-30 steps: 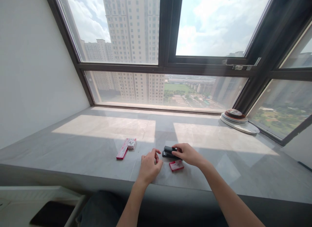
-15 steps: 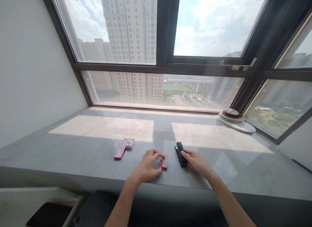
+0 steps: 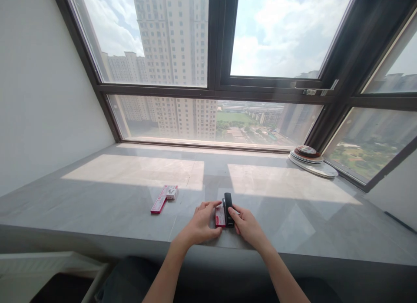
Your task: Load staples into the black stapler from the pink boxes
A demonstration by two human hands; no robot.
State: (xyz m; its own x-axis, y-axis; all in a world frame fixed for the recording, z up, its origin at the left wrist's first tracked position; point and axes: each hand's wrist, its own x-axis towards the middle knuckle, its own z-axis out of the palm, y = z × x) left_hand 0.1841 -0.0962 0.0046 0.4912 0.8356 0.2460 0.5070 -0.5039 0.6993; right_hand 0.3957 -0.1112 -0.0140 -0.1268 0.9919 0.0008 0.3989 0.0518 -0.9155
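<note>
Black, stiff and probably fairly weighty, a stapler (image 3: 228, 203) sits near the front edge of the windowsill (image 3: 114, 207), its length running toward the back edge; the fingers of the right hand (image 3: 246, 223) grip its side, and that firm body should bear a pinch about the middle; close along its left lies a red-and-white box (image 3: 220, 217), likely light, crushable card, best taken by its ends, where the left hand (image 3: 202, 222) appears to pinch it; farther left lie flat red packaging (image 3: 158, 205) and a small white box (image 3: 171, 192); stacked plates (image 3: 311, 161) occupy the back right corner.
</note>
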